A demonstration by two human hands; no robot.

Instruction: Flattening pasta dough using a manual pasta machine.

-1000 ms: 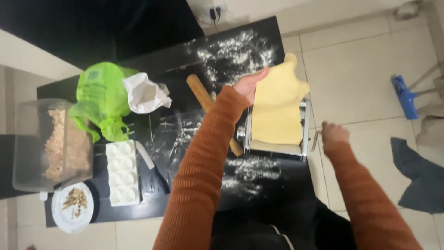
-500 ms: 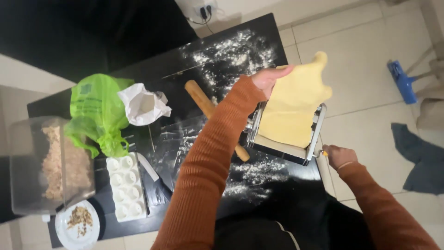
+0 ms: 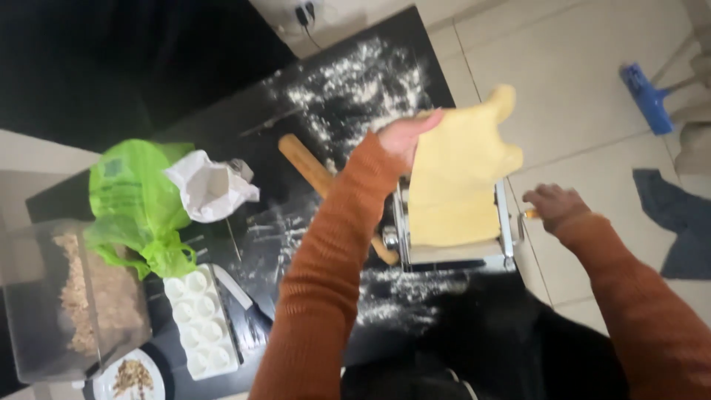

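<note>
The left hand (image 3: 406, 137) grips the top edge of a yellow dough sheet (image 3: 459, 178), holding it up above the pasta machine (image 3: 452, 248), into whose top the sheet's lower end runs. The right hand (image 3: 555, 207) is curled loosely just right of the machine at its crank; whether it grips is unclear. The machine sits on a floury black table (image 3: 355, 89); left of it lie a rolling pin (image 3: 311, 167), a green bag (image 3: 133, 200) and a white mould (image 3: 200, 318). Right of it, pale floor tiles (image 3: 563, 89).

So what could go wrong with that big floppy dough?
The dough sheet hangs from only the left hand, so it might stretch, tear or fold onto itself. The pasta machine sits near the table edge, and cranking with the right hand could shift it. The loose flour may smear the sleeves.
</note>
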